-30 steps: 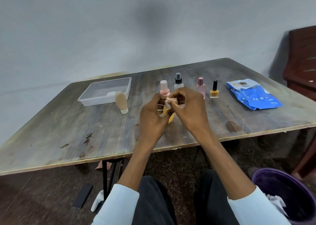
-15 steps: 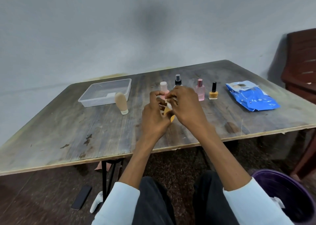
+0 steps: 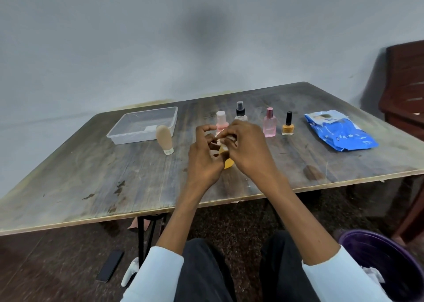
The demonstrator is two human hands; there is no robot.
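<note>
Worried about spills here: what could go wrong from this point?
1. The left hand and right hand work the small yellow item just in front of the upright pink bottle and spray bottle; a sudden pull might knock them over.
2. Only the fingers pinch the item, so it could slip onto the table.

The person wears a pale blue long-sleeved top. Its left sleeve (image 3: 158, 272) shows left of the black fabric trousers (image 3: 206, 276) and its right sleeve (image 3: 339, 276) right of them. The 2 cuffs are plain and loose, leaving the forearms bare. The trousers are matte and softly creased over 2 legs.
</note>
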